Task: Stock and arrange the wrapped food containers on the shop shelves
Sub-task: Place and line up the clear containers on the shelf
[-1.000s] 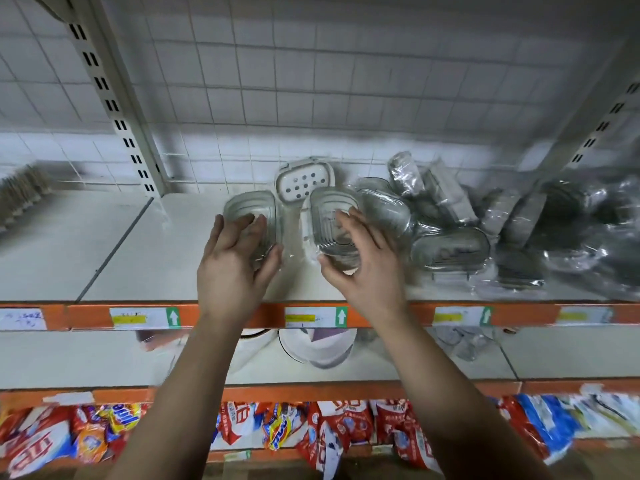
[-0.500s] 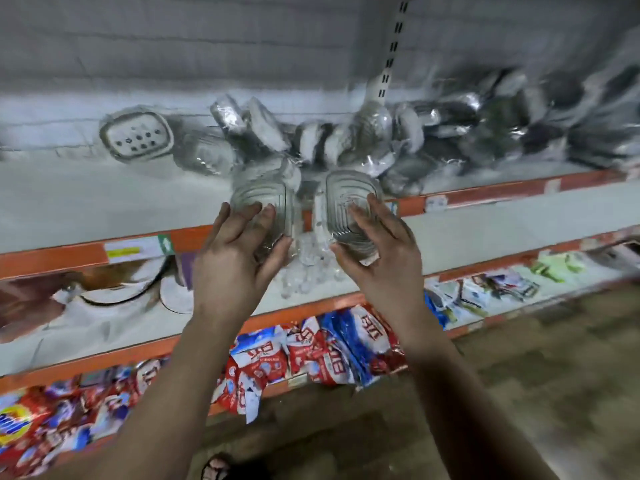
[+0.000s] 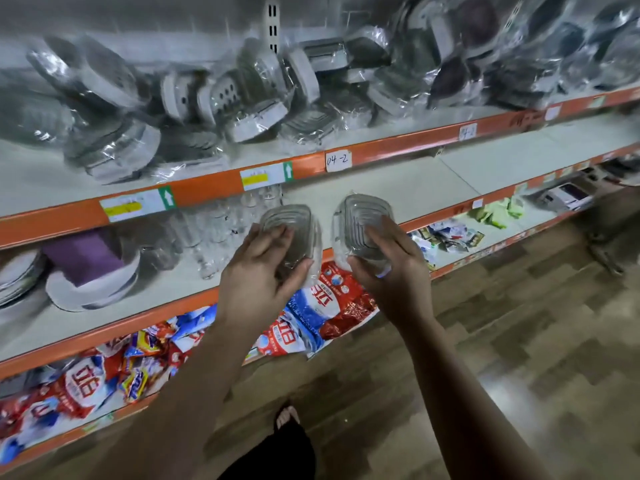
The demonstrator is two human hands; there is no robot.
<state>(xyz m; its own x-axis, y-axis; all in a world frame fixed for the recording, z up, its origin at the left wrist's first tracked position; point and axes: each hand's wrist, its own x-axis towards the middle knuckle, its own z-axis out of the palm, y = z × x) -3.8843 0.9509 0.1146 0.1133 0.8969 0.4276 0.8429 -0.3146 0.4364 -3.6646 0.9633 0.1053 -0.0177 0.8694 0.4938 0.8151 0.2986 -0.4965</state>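
Note:
My left hand (image 3: 263,271) grips a clear wrapped container (image 3: 289,221) with fingers over its back and thumb along its right side. Beside it, my right hand (image 3: 388,268) holds a second clear wrapped container (image 3: 363,216) the same way. Both containers hang in the air in front of the middle shelf (image 3: 398,188), clear of the shelf boards. Above them the top shelf (image 3: 214,164) carries a loose heap of several wrapped containers (image 3: 249,95) in grey, white and dark tones, lying tilted against each other.
Orange shelf edges carry price labels, and a tag reading 04-2 (image 3: 337,160). The middle shelf holds drinking glasses (image 3: 221,223), stacked plates (image 3: 17,275) and a bowl with a purple item (image 3: 90,271). Snack packets (image 3: 311,313) fill the bottom shelf. My foot (image 3: 287,417) stands on wood-pattern flooring.
Both hands lifted their containers off the top shelf and carried them down and rightward along the rack. The view swung right, so the heap of containers now sits above the hands.

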